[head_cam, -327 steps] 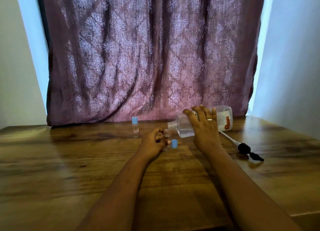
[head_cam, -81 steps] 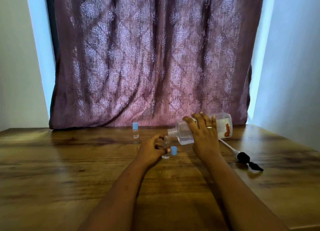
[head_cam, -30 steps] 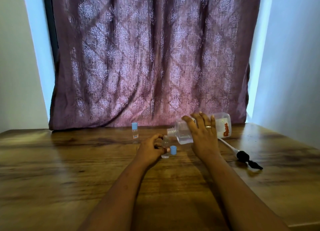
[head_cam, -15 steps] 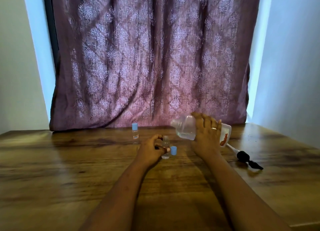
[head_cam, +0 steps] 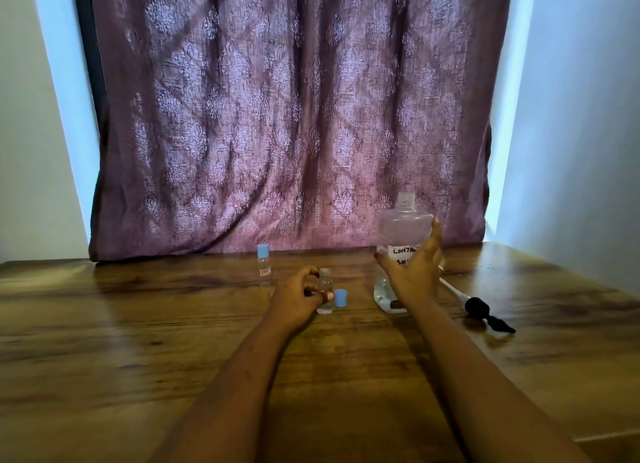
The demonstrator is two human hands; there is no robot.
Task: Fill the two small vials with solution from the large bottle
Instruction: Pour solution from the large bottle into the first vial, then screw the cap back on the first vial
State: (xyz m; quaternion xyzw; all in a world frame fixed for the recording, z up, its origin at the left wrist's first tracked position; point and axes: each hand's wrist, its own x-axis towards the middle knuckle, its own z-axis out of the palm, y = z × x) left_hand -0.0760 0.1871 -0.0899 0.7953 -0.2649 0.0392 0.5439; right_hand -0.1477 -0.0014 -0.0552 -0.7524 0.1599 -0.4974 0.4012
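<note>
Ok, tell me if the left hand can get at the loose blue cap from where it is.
Probably yes. The left hand grips the open vial, and the cap stands on the table just right of that vial, uncovered. The hand would have to let go or reach round the vial first.

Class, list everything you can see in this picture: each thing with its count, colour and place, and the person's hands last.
Large bottle: one, clear, uncapped, upright, right of centre.
Open vial: one, clear, table centre.
Capped vial: one, clear with blue cap, further back, left.
Loose cap: one, blue, beside open vial.
Pump: one, black head, white tube, lying right of bottle.
Table: one, brown wood.
Curtain: one, purple patterned, behind table.
Left hand: on open vial.
Right hand: on large bottle.
</note>
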